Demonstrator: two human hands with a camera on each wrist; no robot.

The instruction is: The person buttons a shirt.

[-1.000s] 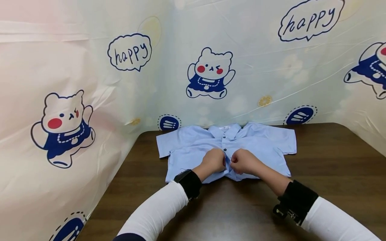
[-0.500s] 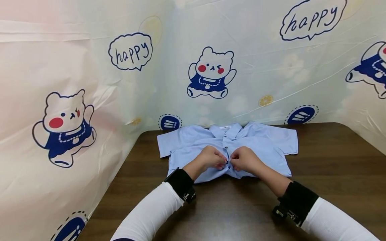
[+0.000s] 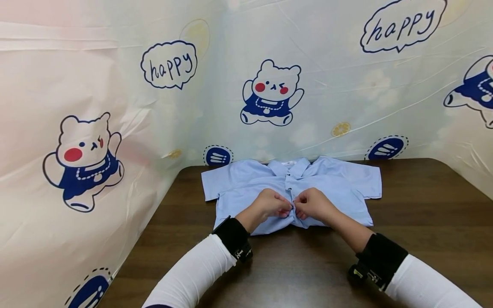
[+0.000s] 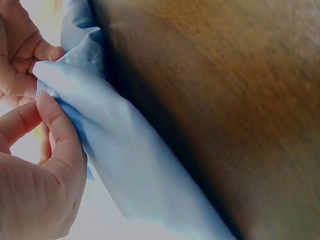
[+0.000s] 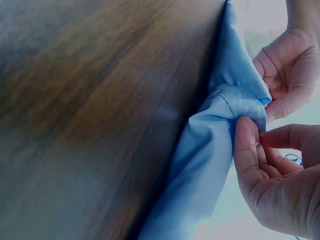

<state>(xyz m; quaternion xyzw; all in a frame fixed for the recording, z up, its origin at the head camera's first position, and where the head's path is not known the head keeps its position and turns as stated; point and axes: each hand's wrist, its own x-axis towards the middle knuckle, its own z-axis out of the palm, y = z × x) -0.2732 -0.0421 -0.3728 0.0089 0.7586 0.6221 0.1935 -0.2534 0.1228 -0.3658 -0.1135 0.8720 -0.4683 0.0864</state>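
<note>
A light blue short-sleeved shirt (image 3: 239, 188) lies face up on the wooden table, its collar (image 3: 289, 167) toward the back wall. Dark buttons run down its front placket; the top ones show above the hands. My left hand (image 3: 272, 203) pinches the left side of the placket low on the shirt. Right beside it, my right hand (image 3: 313, 204) pinches the other front edge between thumb and index finger. In the right wrist view the right hand (image 5: 280, 175) grips the cloth edge, with the fabric lifted and bunched. No button shows between the fingertips in the wrist views.
The brown wooden table (image 3: 308, 269) extends in front of the shirt and to both sides. A printed curtain (image 3: 215, 85) with bears and "happy" bubbles hangs along the back and left. Black straps with small cameras (image 3: 240, 252) sit on both wrists.
My left hand has turned, and its fingertips have come in close to the right hand's at the placket. The right hand stays almost in place, still pinching the cloth.
</note>
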